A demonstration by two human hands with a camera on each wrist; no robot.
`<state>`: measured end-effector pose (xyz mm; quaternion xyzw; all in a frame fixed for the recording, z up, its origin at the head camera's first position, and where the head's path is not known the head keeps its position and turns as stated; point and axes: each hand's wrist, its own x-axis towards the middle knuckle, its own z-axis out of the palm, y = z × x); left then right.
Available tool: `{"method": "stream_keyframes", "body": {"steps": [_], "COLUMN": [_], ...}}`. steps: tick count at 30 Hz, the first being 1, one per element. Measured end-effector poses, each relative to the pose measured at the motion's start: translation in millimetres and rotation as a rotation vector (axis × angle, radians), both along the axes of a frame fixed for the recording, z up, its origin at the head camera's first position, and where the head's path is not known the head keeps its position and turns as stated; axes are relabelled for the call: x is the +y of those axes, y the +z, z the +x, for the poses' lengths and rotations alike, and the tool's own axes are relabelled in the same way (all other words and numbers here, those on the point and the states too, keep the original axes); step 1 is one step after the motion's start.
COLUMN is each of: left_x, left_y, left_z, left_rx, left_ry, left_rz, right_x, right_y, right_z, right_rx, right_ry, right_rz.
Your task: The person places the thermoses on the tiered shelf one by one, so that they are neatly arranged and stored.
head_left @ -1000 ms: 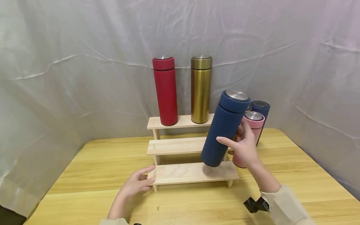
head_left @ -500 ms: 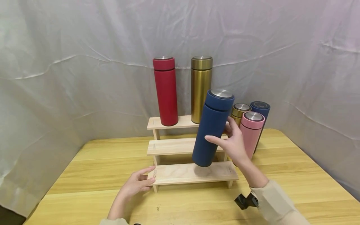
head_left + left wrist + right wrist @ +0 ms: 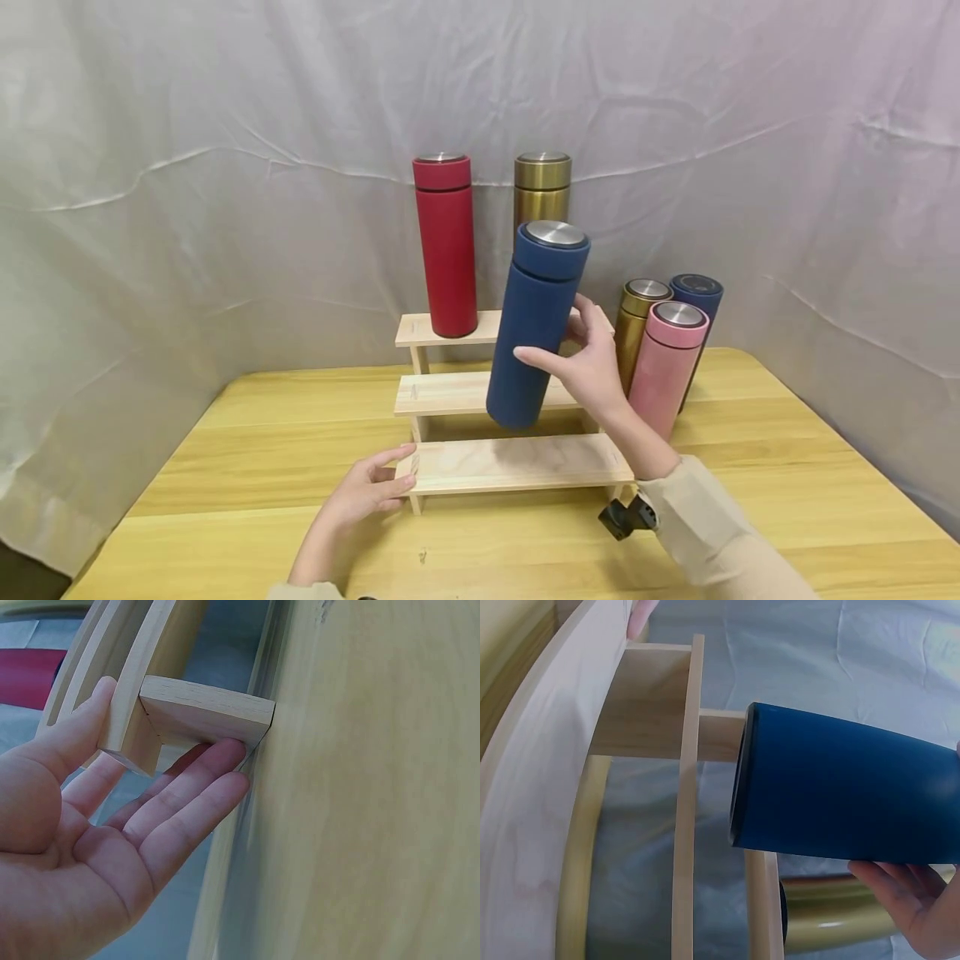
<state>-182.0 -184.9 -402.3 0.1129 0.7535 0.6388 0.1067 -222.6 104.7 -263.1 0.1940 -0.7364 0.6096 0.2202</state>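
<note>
My right hand (image 3: 588,367) grips a navy blue thermos bottle (image 3: 534,333) around its side, thumb at the front. It hangs tilted in front of the three-step wooden shelf (image 3: 517,462), its base just ahead of the middle step and touching nothing that I can see. In the right wrist view, the blue bottle's (image 3: 847,787) dark bottom edge points toward the steps. My left hand (image 3: 367,487) holds the left end of the lowest step; the left wrist view shows the thumb on the board (image 3: 124,712) and fingertips against its leg.
A red bottle (image 3: 447,250) and a gold bottle (image 3: 542,187), partly hidden, stand on the top step. Right of the shelf, a pink bottle (image 3: 667,367), another gold bottle (image 3: 633,333) and another blue one (image 3: 697,287) stand on the wooden table (image 3: 787,467). Grey cloth (image 3: 300,250) hangs behind.
My right hand has carried the blue bottle leftward from the right end of the shelf and slightly up. It now covers part of the top-step gold bottle. My left hand stays in place.
</note>
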Motion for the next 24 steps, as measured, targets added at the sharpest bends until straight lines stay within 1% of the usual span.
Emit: {"method": "stream_keyframes", "body": {"steps": [6,10,12,15,17,19,20,24], "left_x": [0,0,1,1,2,2,2,2], "left_y": [0.3,0.5,0.1,-0.6,-0.5,-0.1,0.0,0.6], "left_z": [1.1,0.3,-0.3,-0.7,-0.6,-0.4,-0.3,0.0], "left_rx": [0.002,-0.010,-0.018,-0.022,-0.026,-0.027,-0.028,-0.028], "left_ry": [0.007,0.013,0.019,0.025,0.032,0.037,0.039,0.046], "left_rz": [0.003,0.011,0.014,0.018,0.021,0.020,0.019,0.012], "right_x": [-21,-32,-35,-41,-45,-49,-51,-59], "right_y": [14.3,13.9,6.8,3.7,2.1,6.6,6.7,4.4], "right_z": [9.0,4.8,-5.6,-11.2,-12.9,-6.7,-6.5,-9.7], "right_rx": [0.057,0.078,0.088,0.093,0.089,0.079,0.076,0.094], "right_ry": [0.013,0.039,0.055,0.061,0.055,0.048,0.043,0.036], "right_rz": [-0.022,-0.048,-0.064,-0.085,-0.091,-0.094,-0.096,-0.104]}}
